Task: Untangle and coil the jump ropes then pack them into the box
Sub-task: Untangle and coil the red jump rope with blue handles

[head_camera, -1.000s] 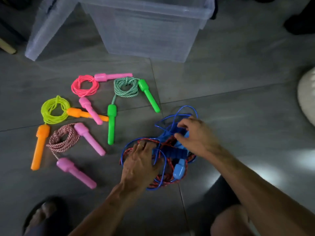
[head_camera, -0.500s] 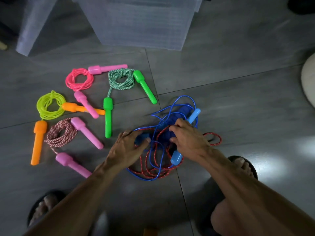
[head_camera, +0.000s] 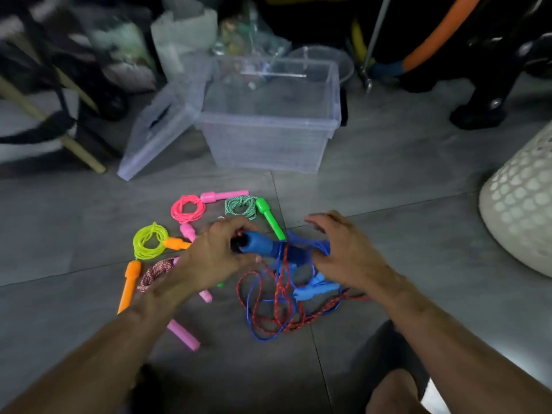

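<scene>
Above tangled ropes (head_camera: 277,306): L hand (head_camera: 219,258) round blue handle (head_camera: 258,246) (R hand (head_camera: 346,252) spread).

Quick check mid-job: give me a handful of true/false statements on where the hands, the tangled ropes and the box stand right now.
1. The left hand has its grip on a blue handle. True.
2. The clear box already holds coiled jump ropes. False: no rope shows inside it; the coiled ropes lie on the floor.
3. The blue rope and red speckled rope are still tangled together. True.
4. The right hand is gripping the green handle. False: it hovers over the blue tangle, fingers spread, and that handle lies untouched on the floor.
5. The box's lid is closed on top. False: it leans against the box's left side.
</scene>
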Tool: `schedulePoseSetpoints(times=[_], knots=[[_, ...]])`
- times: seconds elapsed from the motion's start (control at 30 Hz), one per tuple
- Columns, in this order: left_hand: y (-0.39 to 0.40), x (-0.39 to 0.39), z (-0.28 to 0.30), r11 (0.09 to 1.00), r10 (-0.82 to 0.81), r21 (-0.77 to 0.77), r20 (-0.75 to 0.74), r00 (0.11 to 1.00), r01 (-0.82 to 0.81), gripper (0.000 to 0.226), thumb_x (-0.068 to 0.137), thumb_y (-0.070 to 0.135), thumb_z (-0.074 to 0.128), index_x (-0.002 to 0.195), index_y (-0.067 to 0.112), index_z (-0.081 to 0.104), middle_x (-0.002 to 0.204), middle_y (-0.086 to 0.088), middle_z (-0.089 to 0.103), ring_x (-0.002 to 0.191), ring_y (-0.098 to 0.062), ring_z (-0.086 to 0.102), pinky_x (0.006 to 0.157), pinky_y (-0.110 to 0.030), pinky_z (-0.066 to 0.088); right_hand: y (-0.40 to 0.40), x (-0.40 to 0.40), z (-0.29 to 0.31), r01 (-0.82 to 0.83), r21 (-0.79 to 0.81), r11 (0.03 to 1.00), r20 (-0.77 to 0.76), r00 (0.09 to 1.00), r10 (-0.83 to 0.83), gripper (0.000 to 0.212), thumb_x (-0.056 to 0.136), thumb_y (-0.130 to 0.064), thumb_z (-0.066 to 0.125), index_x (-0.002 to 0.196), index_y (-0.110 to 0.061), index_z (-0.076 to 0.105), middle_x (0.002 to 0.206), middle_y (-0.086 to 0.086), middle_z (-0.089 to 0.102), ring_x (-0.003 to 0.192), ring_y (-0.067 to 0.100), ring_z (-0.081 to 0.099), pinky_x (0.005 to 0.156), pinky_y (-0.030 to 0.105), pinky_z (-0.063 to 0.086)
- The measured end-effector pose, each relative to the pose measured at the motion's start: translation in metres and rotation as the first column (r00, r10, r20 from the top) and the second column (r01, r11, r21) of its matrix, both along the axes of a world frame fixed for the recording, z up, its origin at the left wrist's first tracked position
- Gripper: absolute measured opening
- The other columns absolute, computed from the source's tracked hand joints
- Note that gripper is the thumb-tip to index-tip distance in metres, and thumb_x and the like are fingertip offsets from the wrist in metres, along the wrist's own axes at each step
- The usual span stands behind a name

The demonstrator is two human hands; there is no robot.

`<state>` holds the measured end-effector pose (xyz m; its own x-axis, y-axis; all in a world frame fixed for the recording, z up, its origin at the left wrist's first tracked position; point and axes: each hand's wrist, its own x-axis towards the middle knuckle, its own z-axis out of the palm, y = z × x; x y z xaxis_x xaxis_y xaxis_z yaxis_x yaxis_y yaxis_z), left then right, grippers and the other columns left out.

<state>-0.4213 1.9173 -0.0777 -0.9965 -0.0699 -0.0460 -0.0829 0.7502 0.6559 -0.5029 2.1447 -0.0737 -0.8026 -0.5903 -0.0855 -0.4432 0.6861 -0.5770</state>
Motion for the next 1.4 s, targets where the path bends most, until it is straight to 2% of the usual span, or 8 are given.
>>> schedulePoseSetpoints(times=[0.13, 0.37, 0.7, 0.77, 0.97, 1.07, 1.23, 1.4], knots=[[0.010, 0.004, 0.070, 0.989, 0.003, 0.145, -0.050, 0.999, 0.005, 0.033, 0.062, 0.019, 0.087, 0.086, 0.026, 0.065, 0.076, 0.009, 0.064, 0.064, 0.000, 0.056, 0.063, -0.022, 0.050, -0.017, 0.022, 0.055, -0.110, -0.073, 0.991, -0.004, 0.994, 0.110, 0.060, 0.074, -0.039, 0.072, 0.130, -0.028, 0.053, 0.122, -0.003, 0.055, 0.112, 0.016, 0.054, 0.098, 0.034, 0.043], [0.020, 0.023, 0.164, 0.908, 0.131, 0.415, -0.162, 0.978, -0.053, 0.033, 0.064, 0.011, 0.086, 0.085, 0.025, 0.066, 0.076, 0.001, 0.063, 0.066, -0.008, 0.053, 0.063, -0.016, 0.045, -0.018, 0.040, 0.134, -0.086, -0.181, 0.980, -0.035, 0.996, 0.081, 0.020, 0.080, -0.035, 0.066, 0.098, -0.028, 0.063, 0.080, -0.007, 0.064, 0.074, 0.015, 0.059, 0.068, 0.035, 0.048], [0.040, 0.054, 0.180, 0.823, 0.267, 0.557, -0.209, 0.941, -0.110, 0.030, 0.067, -0.005, 0.079, 0.087, 0.014, 0.066, 0.076, 0.006, 0.063, 0.063, 0.006, 0.056, 0.062, -0.008, 0.046, 0.013, 0.053, 0.146, 0.030, 0.282, 0.959, -0.235, 0.971, 0.038, 0.033, 0.072, -0.036, 0.067, 0.103, -0.028, 0.060, 0.097, -0.003, 0.066, 0.095, 0.023, 0.059, 0.084, 0.037, 0.047], [0.036, 0.054, 0.183, 0.784, 0.263, 0.614, -0.195, 0.945, -0.092, 0.034, 0.065, -0.005, 0.081, 0.088, 0.015, 0.066, 0.079, 0.006, 0.065, 0.067, 0.000, 0.059, 0.066, -0.014, 0.051, 0.011, 0.055, 0.151, 0.008, 0.163, 0.987, -0.161, 0.987, 0.019, 0.029, 0.074, -0.033, 0.068, 0.100, -0.027, 0.058, 0.088, -0.005, 0.063, 0.085, 0.019, 0.059, 0.076, 0.032, 0.047], [0.032, 0.050, 0.175, 0.260, 0.623, 0.910, 0.097, 0.776, -0.323, 0.065, 0.068, 0.014, 0.083, 0.119, 0.016, 0.042, 0.107, -0.009, 0.052, 0.081, -0.018, 0.064, 0.084, -0.041, 0.056, -0.011, 0.071, 0.161, -0.007, -0.099, 0.995, -0.004, 1.000, 0.007, 0.025, 0.086, -0.037, 0.064, 0.097, -0.018, 0.052, 0.075, 0.001, 0.057, 0.070, 0.023, 0.055, 0.063, 0.034, 0.042], [0.042, 0.054, 0.171, 0.273, 0.690, 0.791, 0.235, 0.685, -0.547, 0.066, 0.065, 0.045, 0.082, 0.109, 0.016, 0.043, 0.103, -0.006, 0.051, 0.080, -0.018, 0.063, 0.081, -0.044, 0.057, -0.028, 0.078, 0.156, 0.069, -0.121, 0.990, -0.048, 0.996, -0.075, 0.028, 0.088, -0.040, 0.060, 0.094, -0.017, 0.046, 0.073, 0.002, 0.055, 0.069, 0.027, 0.055, 0.060, 0.034, 0.041], [0.045, 0.048, 0.169, 0.243, 0.549, 0.866, 0.249, 0.798, -0.438, 0.020, 0.090, 0.031, 0.062, 0.093, 0.012, 0.059, 0.087, -0.007, 0.070, 0.081, -0.023, 0.067, 0.085, -0.044, 0.053, -0.038, 0.090, 0.160, -0.102, -0.060, 0.993, -0.060, 0.993, 0.098, 0.029, 0.084, -0.040, 0.065, 0.089, -0.021, 0.043, 0.072, -0.004, 0.052, 0.068, 0.023, 0.052, 0.057, 0.033, 0.039], [0.032, 0.052, 0.176, 0.316, 0.375, 0.900, 0.171, 0.911, -0.299, 0.031, 0.077, -0.003, 0.063, 0.102, 0.013, 0.054, 0.071, -0.011, 0.058, 0.051, -0.023, 0.061, 0.049, -0.029, 0.051, -0.040, 0.082, 0.169, -0.049, -0.257, 0.965, 0.098, 0.992, 0.077, 0.017, 0.087, -0.035, 0.061, 0.081, -0.020, 0.068, 0.076, -0.001, 0.068, 0.068, 0.009, 0.059, 0.070, 0.034, 0.050]])
